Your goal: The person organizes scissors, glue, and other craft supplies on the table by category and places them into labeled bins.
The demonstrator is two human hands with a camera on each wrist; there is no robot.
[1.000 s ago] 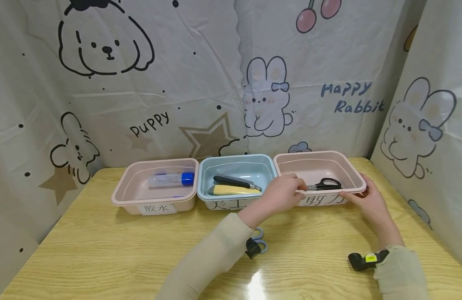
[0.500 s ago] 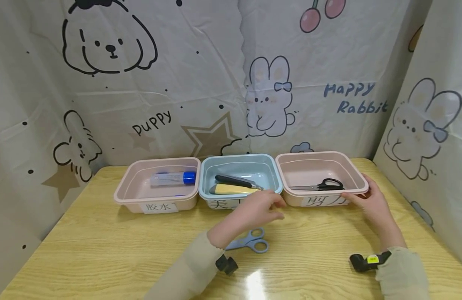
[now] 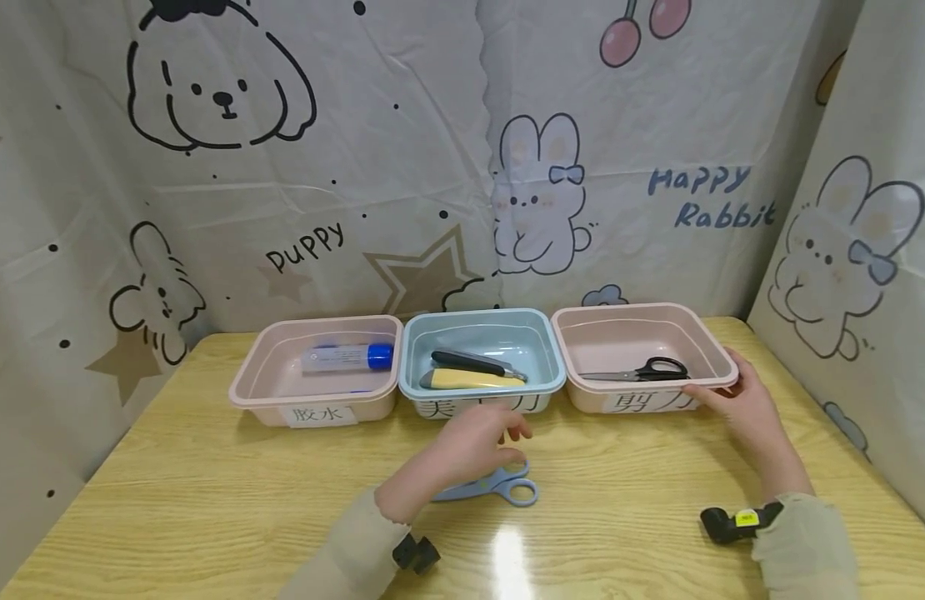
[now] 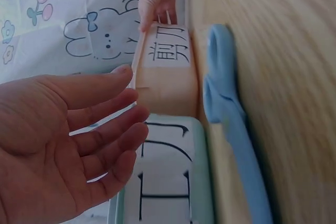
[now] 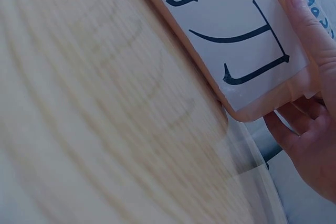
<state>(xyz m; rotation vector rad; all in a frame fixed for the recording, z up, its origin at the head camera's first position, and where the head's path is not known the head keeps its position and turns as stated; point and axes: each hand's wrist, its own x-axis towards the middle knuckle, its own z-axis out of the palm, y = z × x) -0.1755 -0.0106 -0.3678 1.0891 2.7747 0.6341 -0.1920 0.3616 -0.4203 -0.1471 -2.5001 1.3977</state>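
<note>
My left hand [image 3: 466, 446] hovers over the table in front of the light-blue bin [image 3: 541, 342], its fingers loosely bent and nothing in them. Just beneath and beside it, blue scissors [image 3: 500, 482] lie on the table, the finger loops to the right. The left wrist view shows the palm [image 4: 31, 145] and separated fingers beside the bins, with the blue scissors [image 4: 244, 145] apart from them. My right hand [image 3: 747, 408] grips the front right corner of the right pink bin [image 3: 588, 402], thumb on the front rim, fingers round the side. Black-handled scissors [image 3: 650, 372] rest inside that bin.
A black utility knife [image 3: 470, 362] and a yellow one [image 3: 462, 380] lie in the light-blue bin. The left pink bin [image 3: 275, 371] holds a blue-capped glue tube [image 3: 342, 358]. All three bins stand in a row with paper labels, before a printed cloth [image 3: 417, 167].
My left hand has drawn back from the right pink bin, leftward and toward me, to above the blue scissors. The black-handled scissors now show fully. My right hand stays on the bin corner.
</note>
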